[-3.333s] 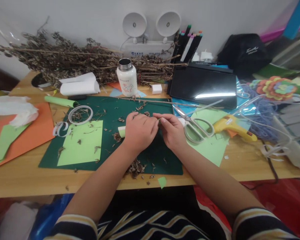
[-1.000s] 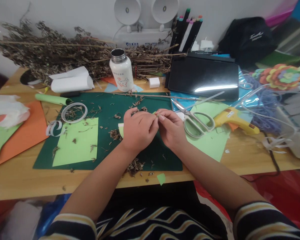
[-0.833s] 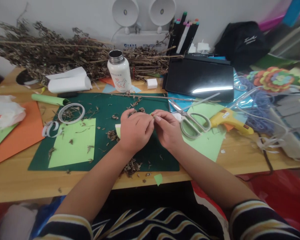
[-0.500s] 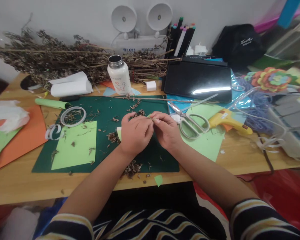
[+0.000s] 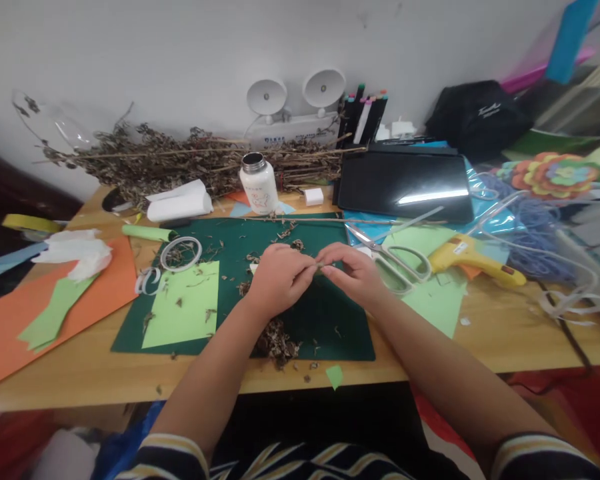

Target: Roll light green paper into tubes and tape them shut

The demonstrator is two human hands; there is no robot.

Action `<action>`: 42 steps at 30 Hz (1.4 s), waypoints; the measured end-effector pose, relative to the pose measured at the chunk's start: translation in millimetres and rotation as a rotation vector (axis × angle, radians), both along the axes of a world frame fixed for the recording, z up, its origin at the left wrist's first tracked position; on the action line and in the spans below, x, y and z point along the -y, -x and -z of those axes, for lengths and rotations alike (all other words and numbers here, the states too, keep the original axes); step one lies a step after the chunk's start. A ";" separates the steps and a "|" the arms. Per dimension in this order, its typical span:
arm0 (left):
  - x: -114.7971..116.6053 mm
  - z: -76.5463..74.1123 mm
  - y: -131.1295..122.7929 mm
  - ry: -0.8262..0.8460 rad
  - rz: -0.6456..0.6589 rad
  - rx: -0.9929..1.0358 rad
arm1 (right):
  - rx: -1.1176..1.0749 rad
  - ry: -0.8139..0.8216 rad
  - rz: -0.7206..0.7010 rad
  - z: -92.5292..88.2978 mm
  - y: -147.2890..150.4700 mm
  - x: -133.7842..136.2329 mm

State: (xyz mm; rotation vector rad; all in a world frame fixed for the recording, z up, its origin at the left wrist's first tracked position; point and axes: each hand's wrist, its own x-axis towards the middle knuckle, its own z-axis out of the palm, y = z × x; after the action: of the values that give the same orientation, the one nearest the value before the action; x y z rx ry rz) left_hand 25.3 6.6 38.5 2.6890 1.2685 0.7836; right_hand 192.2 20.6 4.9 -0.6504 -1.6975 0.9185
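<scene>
My left hand (image 5: 283,280) and my right hand (image 5: 353,275) meet fingertip to fingertip over the green cutting mat (image 5: 330,320). Both pinch a small greenish piece (image 5: 319,265), mostly covered by the fingers; its kind is too small to make out. Crumbled dried leaves (image 5: 277,343) lie in a heap below my left wrist, and more bits show beside that hand. A whitish edge of something (image 5: 253,268) sticks out behind my left hand, the rest hidden. Scissors (image 5: 395,260) rest just right of my right hand.
A light green sheet (image 5: 185,313) and a tape roll (image 5: 181,255) lie at left, near orange paper (image 5: 95,307). Behind stand a white bottle (image 5: 259,187) and dried branches (image 5: 180,160). A yellow glue gun (image 5: 475,259) and a black tablet (image 5: 405,183) are at right.
The camera view has turned up and left, so the table sits lower and further right. Both hands keep their pinch, and the right fingers look more stretched out.
</scene>
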 end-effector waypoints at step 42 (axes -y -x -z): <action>8.6 14.4 -18.7 -0.210 -0.179 0.383 | 0.432 -0.548 0.279 1.5 -0.9 -2.7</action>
State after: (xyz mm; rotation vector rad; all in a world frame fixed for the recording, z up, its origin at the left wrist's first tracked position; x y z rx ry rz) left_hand 44.0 -2.1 24.1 2.4177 1.4028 1.4453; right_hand 193.1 23.3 3.4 -0.7130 -2.0553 0.0950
